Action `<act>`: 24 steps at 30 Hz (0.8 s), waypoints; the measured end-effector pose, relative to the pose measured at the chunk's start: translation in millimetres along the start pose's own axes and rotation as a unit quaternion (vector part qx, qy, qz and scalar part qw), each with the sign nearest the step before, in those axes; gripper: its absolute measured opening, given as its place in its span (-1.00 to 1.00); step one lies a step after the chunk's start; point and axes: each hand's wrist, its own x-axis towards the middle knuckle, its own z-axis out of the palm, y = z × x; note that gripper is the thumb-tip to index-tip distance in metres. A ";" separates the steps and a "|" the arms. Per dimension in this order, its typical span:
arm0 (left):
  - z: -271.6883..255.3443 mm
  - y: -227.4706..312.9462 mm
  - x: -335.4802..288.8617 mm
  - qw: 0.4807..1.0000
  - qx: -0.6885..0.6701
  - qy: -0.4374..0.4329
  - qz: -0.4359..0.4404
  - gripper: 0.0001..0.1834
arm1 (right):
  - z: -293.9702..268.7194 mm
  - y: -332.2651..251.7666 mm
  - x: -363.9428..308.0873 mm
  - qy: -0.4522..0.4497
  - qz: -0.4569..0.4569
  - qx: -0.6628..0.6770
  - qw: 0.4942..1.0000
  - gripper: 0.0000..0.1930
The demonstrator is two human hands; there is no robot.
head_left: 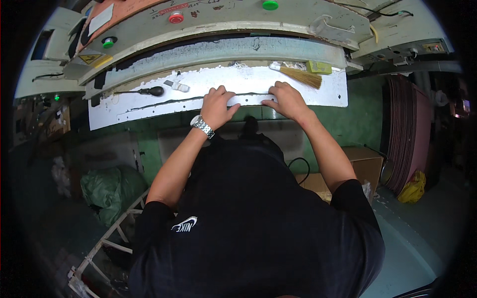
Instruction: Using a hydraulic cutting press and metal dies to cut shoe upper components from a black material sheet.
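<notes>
Both hands are at the front edge of a long white work plate (308, 94). My left hand (217, 107), with a metal wristwatch (202, 126) on its wrist, has its fingers bent over the plate's front strip and its thumb along the edge. A short way to the right, my right hand (286, 101) grips the same strip, thumb pointing inward. Between them shows a stretch of the strip with a small dark hole and a dark uneven line behind it. Whether a thin separate piece lies under the fingers cannot be made out.
A dark-handled screwdriver-like tool (156, 91) and a small white tube (180, 87) lie on the plate's left. Toward the back right are a straw brush (303, 77) and a yellow-green box (319, 67). The machine beam (223, 48) crosses behind, below red (176, 18) and green buttons (270, 5).
</notes>
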 end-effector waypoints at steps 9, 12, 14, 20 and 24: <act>10.6 10.9 -2.6 1.000 0.024 0.010 -0.009 -0.55 | 17.7 -0.9 -13.2 0.053 0.003 -0.025 0.998 -0.58; 11.2 11.5 1.0 0.999 0.021 0.020 -0.019 -0.48 | 16.2 1.0 -9.3 0.050 0.000 -0.026 0.998 -0.57; 5.9 6.4 10.3 0.999 0.019 0.019 -0.019 -0.46 | 9.6 3.1 2.3 0.049 -0.010 -0.026 0.998 -0.57; -50.2 19.9 54.6 0.986 -0.152 -0.051 -0.046 -0.58 | -28.0 25.9 45.1 -0.078 -0.044 0.008 0.996 -0.55; -117.8 62.8 81.5 0.932 -0.299 0.037 0.200 -0.43 | -42.2 49.6 82.6 -0.046 -0.026 0.103 0.993 -0.57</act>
